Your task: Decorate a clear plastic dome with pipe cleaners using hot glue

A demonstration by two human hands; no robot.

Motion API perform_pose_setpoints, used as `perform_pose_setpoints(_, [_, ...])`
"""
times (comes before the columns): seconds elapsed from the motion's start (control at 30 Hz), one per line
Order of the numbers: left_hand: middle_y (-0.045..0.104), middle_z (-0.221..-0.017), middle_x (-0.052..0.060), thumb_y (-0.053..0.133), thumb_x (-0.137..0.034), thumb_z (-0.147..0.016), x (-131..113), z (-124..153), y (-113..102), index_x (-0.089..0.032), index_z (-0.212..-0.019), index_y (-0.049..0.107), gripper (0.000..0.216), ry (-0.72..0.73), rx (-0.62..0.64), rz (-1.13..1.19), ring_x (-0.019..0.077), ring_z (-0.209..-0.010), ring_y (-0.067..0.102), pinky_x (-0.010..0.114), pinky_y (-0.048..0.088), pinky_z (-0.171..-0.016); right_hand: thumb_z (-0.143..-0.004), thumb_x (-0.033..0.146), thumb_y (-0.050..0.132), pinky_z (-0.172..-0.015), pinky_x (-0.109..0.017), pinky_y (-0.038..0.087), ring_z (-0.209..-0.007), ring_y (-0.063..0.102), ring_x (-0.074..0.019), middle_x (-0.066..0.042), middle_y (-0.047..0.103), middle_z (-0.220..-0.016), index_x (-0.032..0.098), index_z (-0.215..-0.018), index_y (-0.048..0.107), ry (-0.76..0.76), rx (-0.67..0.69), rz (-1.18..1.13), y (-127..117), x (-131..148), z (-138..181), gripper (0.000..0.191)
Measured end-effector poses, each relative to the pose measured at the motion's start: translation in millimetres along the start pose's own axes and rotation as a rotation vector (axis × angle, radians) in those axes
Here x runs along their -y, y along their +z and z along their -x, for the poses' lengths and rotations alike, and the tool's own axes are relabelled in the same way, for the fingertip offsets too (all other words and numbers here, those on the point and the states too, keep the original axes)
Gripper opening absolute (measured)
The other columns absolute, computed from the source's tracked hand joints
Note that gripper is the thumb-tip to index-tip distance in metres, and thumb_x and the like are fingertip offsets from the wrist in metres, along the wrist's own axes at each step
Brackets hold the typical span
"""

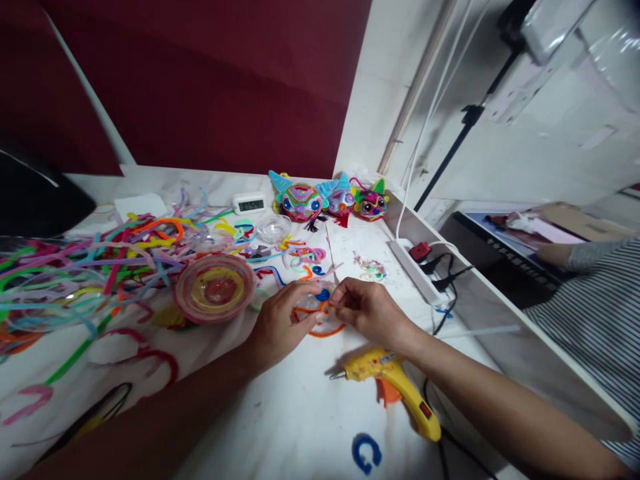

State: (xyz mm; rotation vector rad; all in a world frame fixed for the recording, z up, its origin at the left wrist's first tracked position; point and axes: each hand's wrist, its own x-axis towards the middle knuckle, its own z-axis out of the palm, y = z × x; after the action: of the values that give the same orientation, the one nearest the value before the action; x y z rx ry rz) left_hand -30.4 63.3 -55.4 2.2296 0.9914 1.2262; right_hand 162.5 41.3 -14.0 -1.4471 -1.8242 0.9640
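Observation:
My left hand and my right hand meet at the middle of the white table. Both pinch a small clear plastic dome piece with a blue bit on it and an orange pipe cleaner looped round it. The fingers of both hands are closed on this piece. A yellow glue gun lies just in front of my right wrist, nozzle pointing left.
A heap of coloured pipe cleaners covers the left side. A round dome wrapped in coloured rings sits left of my hands. Three finished colourful faces stand at the back by a small clock. A power strip lies right; a person in stripes sits beyond.

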Motion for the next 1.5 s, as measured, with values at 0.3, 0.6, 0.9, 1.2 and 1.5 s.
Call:
perform_pose_setpoints(0.3, [0.071, -0.103, 0.008, 0.064, -0.011, -0.075, -2, 0, -1, -0.017, -0.102, 0.061, 0.028, 0.008, -0.004, 0.006, 0.0199, -0.099, 0.066, 0.031, 0.052, -0.090, -0.076, 0.018, 0.064, -0.058, -0.024, 0.042, -0.064, 0.056, -0.0134, -0.003, 0.065, -0.074, 0.014, -0.085, 0.067, -0.089, 0.026, 0.051, -12, -11, 0, 0.010])
perform_pose_setpoints(0.6, [0.070, -0.104, 0.007, 0.063, -0.009, -0.073, -2, -1, 0, -0.018, -0.102, 0.061, 0.030, -0.023, 0.013, 0.021, 0.0190, -0.099, 0.065, 0.030, 0.051, -0.090, -0.077, 0.004, 0.063, -0.068, -0.025, 0.044, -0.075, 0.062, -0.0148, -0.005, 0.070, -0.085, 0.016, -0.087, 0.072, -0.250, 0.044, 0.180, -14, -3, -4, 0.018])
perform_pose_setpoints(0.9, [0.067, -0.107, 0.005, 0.065, -0.008, -0.069, -2, -2, 1, -0.020, -0.103, 0.060, 0.036, -0.227, 0.051, 0.145, 0.0208, -0.105, 0.062, 0.034, 0.047, -0.096, -0.073, 0.010, 0.068, -0.053, -0.020, 0.036, -0.055, 0.047, -0.0084, 0.003, 0.059, -0.063, 0.014, -0.078, 0.068, -0.123, 0.081, 0.065, -13, -5, -13, 0.006])
perform_pose_setpoints(1.2, [0.061, -0.113, 0.007, 0.067, -0.010, -0.069, 12, 0, 14, -0.024, -0.108, 0.057, 0.043, -0.305, 0.042, 0.405, 0.0240, -0.112, 0.057, 0.043, 0.043, -0.102, -0.063, 0.012, 0.072, -0.051, -0.020, 0.035, -0.055, 0.047, -0.0082, 0.005, 0.056, -0.065, 0.017, -0.079, 0.060, -0.019, 0.100, 0.006, -15, -13, -27, 0.021])
perform_pose_setpoints(1.5, [0.056, -0.118, 0.007, 0.066, -0.011, -0.067, 11, -1, 16, -0.024, -0.110, 0.057, 0.046, -0.316, 0.020, 0.461, 0.0230, -0.119, 0.053, 0.042, 0.038, -0.107, -0.058, 0.023, 0.082, -0.050, -0.021, 0.032, -0.054, 0.043, -0.0083, 0.008, 0.049, -0.059, 0.018, -0.075, 0.057, 0.044, 0.167, 0.100, -22, -7, -36, 0.030])
